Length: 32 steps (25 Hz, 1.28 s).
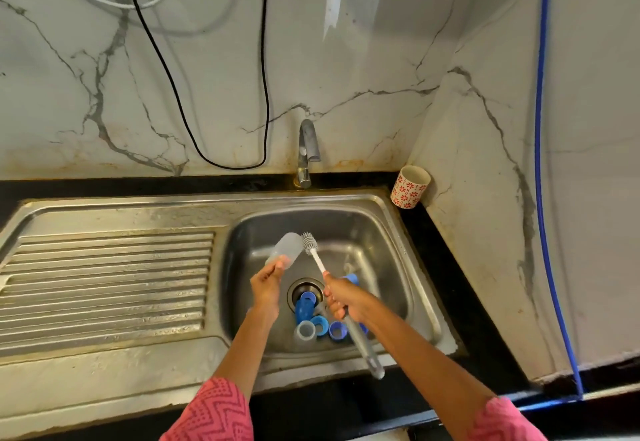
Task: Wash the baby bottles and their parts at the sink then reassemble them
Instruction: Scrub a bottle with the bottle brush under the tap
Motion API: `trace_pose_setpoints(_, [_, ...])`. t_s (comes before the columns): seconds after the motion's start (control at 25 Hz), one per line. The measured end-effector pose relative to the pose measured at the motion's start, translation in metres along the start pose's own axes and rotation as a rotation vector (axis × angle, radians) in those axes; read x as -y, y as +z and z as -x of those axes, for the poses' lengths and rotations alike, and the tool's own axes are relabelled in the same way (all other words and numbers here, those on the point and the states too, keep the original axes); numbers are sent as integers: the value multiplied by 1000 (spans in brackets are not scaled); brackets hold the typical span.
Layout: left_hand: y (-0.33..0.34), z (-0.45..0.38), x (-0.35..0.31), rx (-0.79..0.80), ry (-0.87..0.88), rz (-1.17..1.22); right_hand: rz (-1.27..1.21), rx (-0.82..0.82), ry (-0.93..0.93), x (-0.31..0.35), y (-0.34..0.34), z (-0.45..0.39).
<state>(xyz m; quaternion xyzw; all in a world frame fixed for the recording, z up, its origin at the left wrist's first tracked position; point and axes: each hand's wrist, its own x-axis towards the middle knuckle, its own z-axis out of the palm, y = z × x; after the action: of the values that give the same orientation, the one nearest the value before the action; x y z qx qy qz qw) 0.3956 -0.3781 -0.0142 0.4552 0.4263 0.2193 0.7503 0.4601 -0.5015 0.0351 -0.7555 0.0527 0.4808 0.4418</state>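
My left hand (266, 288) holds a clear baby bottle (284, 250) by its open end, tilted up and away over the steel sink basin (377, 232). My right hand (341, 298) grips the long handle of a bottle brush (313, 254). The brush's grey bristle head touches the outside of the bottle near its base. On the basin floor around the drain lie several blue bottle parts (320, 324): rings, a blue bottle piece and a clear cap. Some of them are hidden behind my right hand.
A steel tap (308, 144) stands behind the basin with no water running. The ribbed draining board (110, 281) lies to the left. A patterned cup (410, 186) sits in the back right corner. A black cable (266, 94) and a blue hose (540, 163) hang down the marble wall.
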Motion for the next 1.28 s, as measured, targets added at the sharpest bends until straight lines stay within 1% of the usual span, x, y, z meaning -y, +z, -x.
trace_pose_setpoints(0.08, [-8, -4, 1, -52, 35, -112, 26, -16, 13, -1, -18, -14])
trace_pose_setpoints(0.12, [-13, -10, 3, -82, 57, -228, 36, -40, 6, 0, -27, -19])
trace_pose_setpoints(0.2, [-21, -22, 8, -101, 88, -604, 64, -69, -12, 2, -38, -26])
trace_pose_setpoints(0.32, [-22, -33, 16, -25, 36, -1157, 109, -86, -38, 4, -45, -36])
trace_pose_setpoints(0.4, [-16, -35, 23, 62, 6, -1404, 121, -93, -38, 3, -48, -43])
trace_pose_setpoints(0.44, [-15, -35, 30, 104, -5, -1484, 121, -91, -40, 2, -48, -45])
trace_pose_setpoints(0.56, [-17, -30, 49, 185, -43, -1620, 114, -81, -45, -1, -52, -52])
trace_pose_setpoints(0.64, [-17, -29, 53, 226, -39, -1688, 112, -86, -39, -2, -56, -55])
trace_pose_setpoints(0.8, [-9, -28, 56, 307, -36, -1904, 116, -71, -11, -5, -56, -68])
trace_pose_setpoints(0.96, [-6, -29, 58, 289, -53, -1960, 123, -43, 1, 1, -50, -77])
trace_pose_setpoints(1.04, [-3, -29, 52, 250, -1, -1977, 122, -30, -2, 5, -49, -78])
trace_pose_setpoints(1.12, [2, -29, 45, 220, 50, -2048, 122, -30, -9, 8, -49, -78])
trace_pose_setpoints(1.2, [11, -28, 34, 224, 70, -2105, 125, -37, -14, 9, -48, -78])
trace_pose_setpoints(1.24, [14, -29, 31, 270, 78, -2107, 125, -39, -14, 8, -48, -79])
trace_pose_setpoints(1.28, [17, -30, 32, 363, 103, -2089, 123, -37, -13, 7, -47, -79])
